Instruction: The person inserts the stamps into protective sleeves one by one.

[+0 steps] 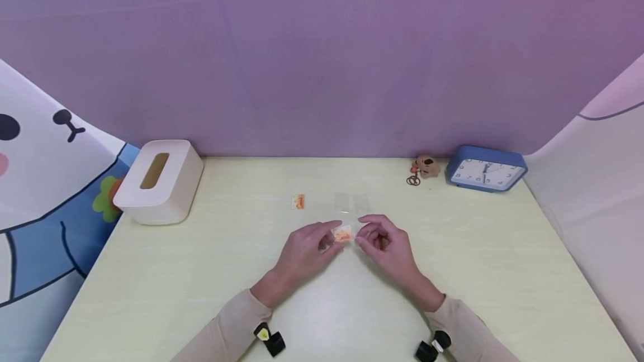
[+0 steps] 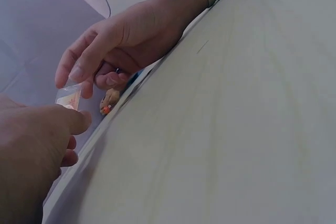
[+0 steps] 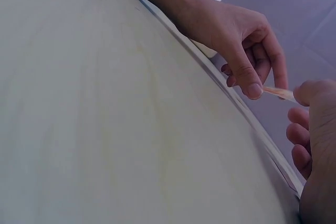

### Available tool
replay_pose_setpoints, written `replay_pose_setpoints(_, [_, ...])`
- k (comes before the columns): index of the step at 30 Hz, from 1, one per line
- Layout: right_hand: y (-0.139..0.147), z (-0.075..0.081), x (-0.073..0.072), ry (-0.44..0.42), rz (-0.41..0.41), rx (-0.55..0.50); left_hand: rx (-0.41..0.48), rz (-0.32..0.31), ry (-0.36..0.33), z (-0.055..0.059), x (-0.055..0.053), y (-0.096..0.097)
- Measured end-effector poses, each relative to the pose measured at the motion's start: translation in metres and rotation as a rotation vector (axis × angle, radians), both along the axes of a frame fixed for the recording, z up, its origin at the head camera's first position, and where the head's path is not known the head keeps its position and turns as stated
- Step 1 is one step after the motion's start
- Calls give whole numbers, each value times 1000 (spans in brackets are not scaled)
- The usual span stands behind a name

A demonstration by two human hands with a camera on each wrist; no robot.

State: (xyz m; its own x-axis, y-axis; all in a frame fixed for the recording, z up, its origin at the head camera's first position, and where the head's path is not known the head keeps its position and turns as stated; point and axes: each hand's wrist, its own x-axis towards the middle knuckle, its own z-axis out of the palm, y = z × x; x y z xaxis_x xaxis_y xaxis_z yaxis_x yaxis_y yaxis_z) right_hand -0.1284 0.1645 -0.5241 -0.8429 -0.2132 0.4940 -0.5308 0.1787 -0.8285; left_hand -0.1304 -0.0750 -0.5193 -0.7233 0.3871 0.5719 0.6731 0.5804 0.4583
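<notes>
A small clear plastic bag (image 1: 344, 234) with an orange-and-white printed piece in it is held just above the table between both hands. My left hand (image 1: 308, 250) pinches its left side between thumb and fingers. At the opposite edge, the thumb and fingertips of my right hand (image 1: 389, 250) pinch the plastic. The right wrist view shows the bag (image 3: 281, 93) nearly edge-on, stretched between the two hands. Beyond the hands lie two flat transparent bags, one on the left (image 1: 341, 202) and one on the right (image 1: 361, 203). Left of these is a small orange-and-white packet (image 1: 298, 201).
On the pale table (image 1: 241, 194), a white tissue box (image 1: 158, 183) stands at the back left. A blue clock (image 1: 486, 169) and a brown plush keychain (image 1: 426, 166) are at the back right. Purple cloth (image 1: 322, 71) hangs behind the table.
</notes>
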Motion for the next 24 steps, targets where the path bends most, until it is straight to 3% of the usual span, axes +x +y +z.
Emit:
replay_pose_setpoints(7, [-1,1,1,32,4,11,-18,-15,-6,0,7,6])
replay_pose_setpoints(14, [-2,2,1,20,-62,15,-92,-45,-66,2,11,8])
replay_pose_setpoints(20, [-2,1,1,13,-72,17,-16,-25,-46,1,11,10])
replay_pose_setpoints(24, [-2,2,2,1,-61,21,108,-6,-183,2,12,13])
